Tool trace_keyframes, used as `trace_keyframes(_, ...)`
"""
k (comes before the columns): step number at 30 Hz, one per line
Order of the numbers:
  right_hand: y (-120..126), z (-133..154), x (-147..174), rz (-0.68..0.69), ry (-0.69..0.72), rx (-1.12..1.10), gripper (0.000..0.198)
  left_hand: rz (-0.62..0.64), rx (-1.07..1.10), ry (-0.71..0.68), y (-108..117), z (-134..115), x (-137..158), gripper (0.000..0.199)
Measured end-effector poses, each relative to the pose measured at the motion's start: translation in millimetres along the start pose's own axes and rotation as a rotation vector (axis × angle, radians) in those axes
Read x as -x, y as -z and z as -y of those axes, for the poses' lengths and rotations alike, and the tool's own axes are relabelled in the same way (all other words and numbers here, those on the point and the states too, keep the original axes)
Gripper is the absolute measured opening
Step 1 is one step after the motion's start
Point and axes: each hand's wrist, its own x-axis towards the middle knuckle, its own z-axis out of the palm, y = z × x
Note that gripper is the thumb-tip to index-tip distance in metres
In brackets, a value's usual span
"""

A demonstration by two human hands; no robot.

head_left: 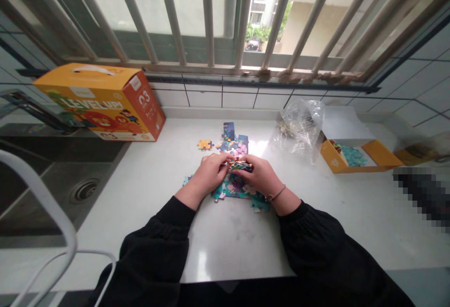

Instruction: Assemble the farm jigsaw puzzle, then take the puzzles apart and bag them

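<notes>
My left hand (211, 172) and my right hand (262, 175) meet over the white counter, fingers closed on a small stack of jigsaw puzzle pieces (241, 165) between them. Beneath and around the hands lie more puzzle pieces (243, 144), blue, purple, pink and teal, some overlapping or joined. An orange puzzle piece (205, 145) rests apart from them at the upper left, and a dark blue piece (228, 130) is at the top. Nearer to me, a teal piece (259, 203) sits just below my right wrist. My hands cover the middle of the pile.
A large orange puzzle box (101, 105) stands at the back left, beside a sink (45, 175). A clear plastic bag (302, 129) and an open small orange box (365, 166) holding teal pieces are at the right. A white curved pipe (42, 199) rises at the near left.
</notes>
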Motion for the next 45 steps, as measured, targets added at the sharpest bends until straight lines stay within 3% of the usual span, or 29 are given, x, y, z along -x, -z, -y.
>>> trace_keyframes(4, 6, 5, 2, -0.055, -0.108, -0.046, 0.036, -0.008, -0.008, -0.024, 2, 0, 3, 0.038)
trace_keyframes(9, 17, -2, 1, -0.164, -0.206, -0.107, 0.046, 0.065, -0.168, -0.040, 2, 4, 7, 0.064)
trace_keyframes(17, 23, -9, 2, 0.174, -0.105, -0.117, 0.046, 0.069, -0.074, -0.029, 4, 1, 5, 0.046)
trace_keyframes(22, 18, -10, 3, 0.094, -0.031, -0.047, 0.052, 0.093, 0.087, -0.042, 4, -4, 5, 0.039)
trace_keyframes(26, 15, -9, 4, 0.183, 0.001, -0.071, 0.040, 0.105, 0.188, -0.109, 6, -4, 6, 0.040)
trace_keyframes(31, 19, -4, 2, 0.086, -0.033, -0.011, 0.029, 0.002, -0.050, -0.037, 20, 8, 11, 0.055)
trace_keyframes(36, 23, -1, 1, 0.045, -0.090, 0.026, 0.027, 0.101, -0.249, 0.098, 27, 24, 13, 0.052)
trace_keyframes(41, 20, 2, 2, 0.077, -0.033, -0.069, 0.028, 0.103, -0.139, 0.097, 25, 22, 11, 0.046)
trace_keyframes(45, 17, 3, 2, 0.101, -0.016, -0.155, 0.030, 0.092, 0.048, 0.083, 25, 12, 11, 0.028)
